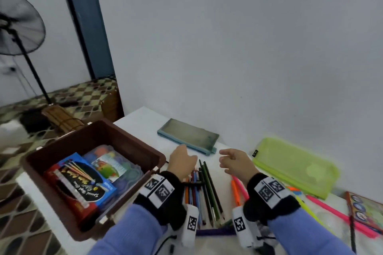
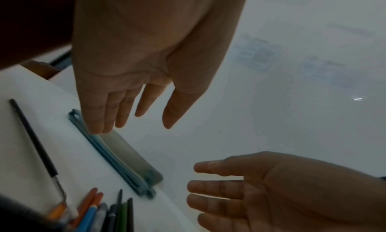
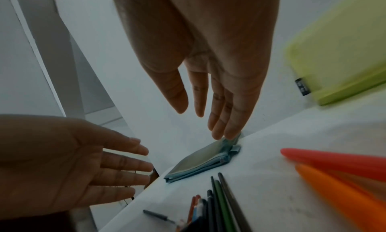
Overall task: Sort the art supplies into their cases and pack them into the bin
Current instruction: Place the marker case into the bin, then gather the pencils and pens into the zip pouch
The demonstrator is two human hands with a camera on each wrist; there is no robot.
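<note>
A flat blue-edged pencil case (image 1: 188, 137) lies near the wall, also seen in the left wrist view (image 2: 123, 158) and the right wrist view (image 3: 200, 161). Both hands hover above the table in front of it, fingers straight, holding nothing. My left hand (image 1: 182, 161) (image 2: 133, 116) is over the case's left part; my right hand (image 1: 232, 161) (image 3: 208, 120) reaches toward its right end. Several coloured pencils (image 1: 205, 190) lie bunched between my wrists. A brown bin (image 1: 62, 209) at the left holds a blue box (image 1: 87, 180) and a paint palette (image 1: 116, 165).
A lime-green zip pouch (image 1: 296, 165) lies at the right by the wall. Pink and orange markers (image 1: 238, 188) and a printed card (image 1: 366, 209) lie at the right front. A fan (image 1: 18, 23) stands on the floor beyond the table's left edge.
</note>
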